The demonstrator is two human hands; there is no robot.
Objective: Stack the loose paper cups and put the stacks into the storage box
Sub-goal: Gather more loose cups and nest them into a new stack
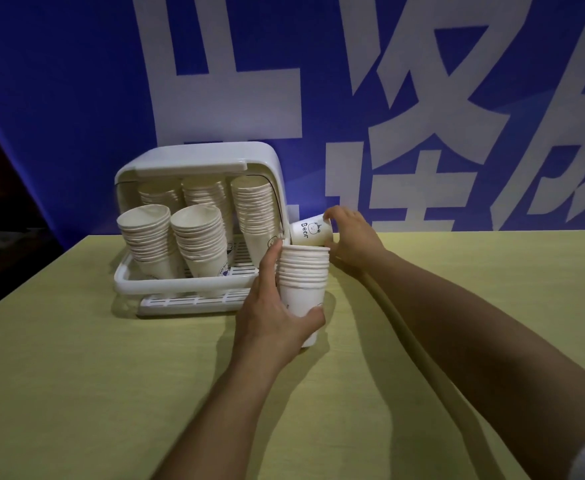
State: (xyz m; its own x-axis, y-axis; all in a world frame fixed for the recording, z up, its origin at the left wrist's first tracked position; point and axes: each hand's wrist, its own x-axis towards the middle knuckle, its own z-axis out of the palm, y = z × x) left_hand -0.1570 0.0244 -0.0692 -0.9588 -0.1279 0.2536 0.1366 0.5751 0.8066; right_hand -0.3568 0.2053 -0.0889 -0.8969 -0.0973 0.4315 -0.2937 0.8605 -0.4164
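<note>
Yellow table [76, 375], hands (both gripping cups).

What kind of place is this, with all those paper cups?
Probably a staged demo or event space, not a kitchen: a big blue banner with large white characters hangs behind a plain yellow table, where a white storage box holds paper cup stacks.

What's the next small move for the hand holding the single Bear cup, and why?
Probably lower the single white paper cup printed "Bear", pinched by the right hand, into the white paper cup stack that the left hand grips. The cup sits tilted just above the stack's open top rim, so nesting it appears to come before loading the white plastic storage box.
</note>
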